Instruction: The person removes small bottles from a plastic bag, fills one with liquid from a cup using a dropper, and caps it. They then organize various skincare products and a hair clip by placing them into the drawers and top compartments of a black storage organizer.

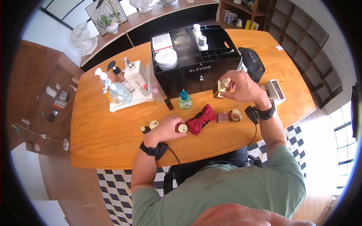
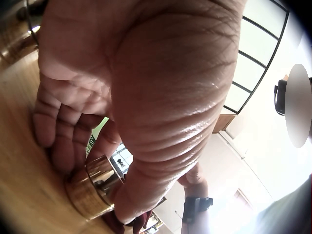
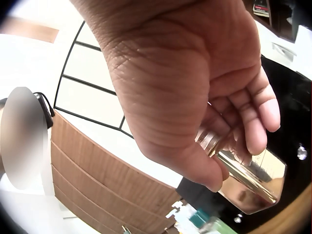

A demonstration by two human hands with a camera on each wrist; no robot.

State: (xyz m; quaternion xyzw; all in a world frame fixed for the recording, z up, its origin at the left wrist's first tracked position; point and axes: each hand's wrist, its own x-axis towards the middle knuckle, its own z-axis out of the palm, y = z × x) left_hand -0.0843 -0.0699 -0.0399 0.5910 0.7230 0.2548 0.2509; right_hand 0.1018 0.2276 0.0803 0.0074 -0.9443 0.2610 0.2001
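Note:
My left hand grips a small round jar with a shiny gold lid low at the tabletop, thumb on one side and fingers on the other. The left wrist view shows its coppery side. My right hand pinches a shiny gold bottle near its round cap, in front of the black box. Its faceted mirror-like body shows in the right wrist view. Between the hands lie a dark red bow and a green bottle with a teal cap.
Right of the bow sit a square compact and a round jar. Another gold-lidded jar stands by my left wrist. A white tray of pump bottles is at left, a black case and white box at right.

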